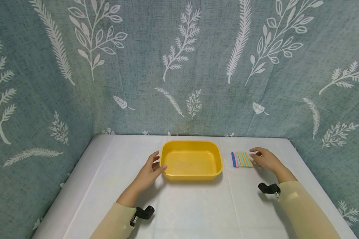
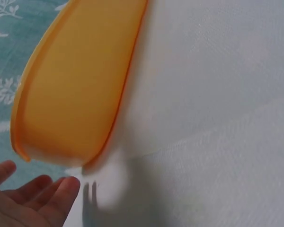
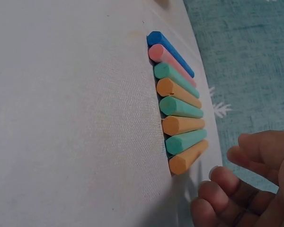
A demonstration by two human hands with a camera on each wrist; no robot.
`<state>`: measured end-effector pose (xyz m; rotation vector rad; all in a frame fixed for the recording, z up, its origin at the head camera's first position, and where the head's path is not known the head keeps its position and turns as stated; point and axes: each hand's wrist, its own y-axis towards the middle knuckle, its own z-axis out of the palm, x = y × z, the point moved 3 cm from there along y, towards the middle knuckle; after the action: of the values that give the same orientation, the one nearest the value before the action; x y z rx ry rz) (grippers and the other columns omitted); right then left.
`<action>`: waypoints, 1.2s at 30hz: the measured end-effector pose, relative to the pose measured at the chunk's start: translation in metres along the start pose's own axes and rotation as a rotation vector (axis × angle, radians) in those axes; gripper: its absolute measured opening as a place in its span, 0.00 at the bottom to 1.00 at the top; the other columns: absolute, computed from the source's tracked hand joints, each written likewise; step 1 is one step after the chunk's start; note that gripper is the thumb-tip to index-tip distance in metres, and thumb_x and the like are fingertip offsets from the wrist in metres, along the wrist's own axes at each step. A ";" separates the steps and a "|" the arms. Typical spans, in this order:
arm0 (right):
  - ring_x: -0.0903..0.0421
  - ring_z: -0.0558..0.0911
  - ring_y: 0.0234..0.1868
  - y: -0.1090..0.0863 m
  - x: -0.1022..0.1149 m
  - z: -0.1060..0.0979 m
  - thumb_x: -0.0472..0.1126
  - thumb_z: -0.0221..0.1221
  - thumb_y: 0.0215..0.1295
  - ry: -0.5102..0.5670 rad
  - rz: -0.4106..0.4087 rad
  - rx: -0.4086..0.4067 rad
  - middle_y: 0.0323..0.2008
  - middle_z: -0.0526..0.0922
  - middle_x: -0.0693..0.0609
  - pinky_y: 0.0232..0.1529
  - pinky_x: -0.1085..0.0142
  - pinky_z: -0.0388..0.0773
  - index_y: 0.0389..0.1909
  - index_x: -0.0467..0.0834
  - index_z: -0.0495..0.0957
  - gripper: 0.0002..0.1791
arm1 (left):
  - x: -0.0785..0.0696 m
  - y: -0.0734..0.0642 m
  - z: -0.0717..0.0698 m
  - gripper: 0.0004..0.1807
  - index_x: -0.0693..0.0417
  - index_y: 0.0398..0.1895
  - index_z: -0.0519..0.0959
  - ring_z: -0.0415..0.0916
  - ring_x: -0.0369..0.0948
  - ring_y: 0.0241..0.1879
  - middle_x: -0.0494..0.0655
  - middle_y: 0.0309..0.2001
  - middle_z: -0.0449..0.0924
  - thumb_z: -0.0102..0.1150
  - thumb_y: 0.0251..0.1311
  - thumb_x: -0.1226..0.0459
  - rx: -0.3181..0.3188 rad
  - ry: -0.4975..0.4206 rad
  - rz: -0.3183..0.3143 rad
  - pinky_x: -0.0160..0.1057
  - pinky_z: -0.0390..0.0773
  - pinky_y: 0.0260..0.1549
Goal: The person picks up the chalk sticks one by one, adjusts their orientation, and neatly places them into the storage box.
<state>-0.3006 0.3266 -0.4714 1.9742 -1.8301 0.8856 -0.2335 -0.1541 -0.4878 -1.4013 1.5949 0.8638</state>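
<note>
A yellow plastic basin [image 1: 191, 176] stands upright on the white tabletop, with nothing inside it. At its left end is my left hand [image 1: 148, 171], fingers spread and thumb overlapping the rim in the head view; the left wrist view shows the fingers [image 2: 61, 194] just off the basin's end. Right of the basin, several chalk sticks [image 1: 241, 159] lie side by side in a row: blue, pink, then green and orange alternating. Beside the orange stick [image 3: 185, 160] at the row's right end, my right hand [image 1: 266, 161] hovers with loosely bent fingers, holding nothing.
The table [image 1: 194, 212] has a white cover with fold creases. Teal cloth [image 1: 179, 109] printed with white leaves rises behind and along both sides. Black wrist mounts [image 1: 145, 212] sit over the sleeves.
</note>
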 end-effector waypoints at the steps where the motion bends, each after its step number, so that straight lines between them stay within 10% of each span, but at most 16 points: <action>1: 0.49 0.80 0.35 0.002 -0.001 0.000 0.44 0.51 0.78 0.013 0.009 0.008 0.45 0.77 0.35 0.34 0.57 0.80 0.67 0.31 0.68 0.25 | 0.000 0.001 0.001 0.44 0.52 0.80 0.48 0.63 0.61 0.69 0.65 0.74 0.56 0.61 0.69 0.55 0.001 -0.005 0.000 0.60 0.66 0.66; 15: 0.51 0.80 0.37 0.014 -0.005 0.006 0.42 0.51 0.78 0.048 0.096 0.047 0.44 0.78 0.37 0.37 0.59 0.82 0.68 0.32 0.67 0.24 | 0.000 0.003 0.012 0.49 0.54 0.80 0.47 0.67 0.59 0.67 0.66 0.72 0.59 0.69 0.63 0.63 0.017 -0.115 0.002 0.54 0.71 0.64; 36: 0.52 0.76 0.33 0.020 -0.005 0.011 0.36 0.52 0.75 0.012 0.014 0.111 0.41 0.76 0.40 0.33 0.61 0.78 0.68 0.32 0.67 0.24 | -0.003 -0.003 0.008 0.51 0.50 0.81 0.48 0.71 0.53 0.65 0.58 0.72 0.62 0.71 0.61 0.59 0.030 -0.008 -0.016 0.48 0.75 0.61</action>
<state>-0.3174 0.3208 -0.4866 2.0186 -1.8270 1.0215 -0.2293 -0.1459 -0.4890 -1.3858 1.5824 0.8322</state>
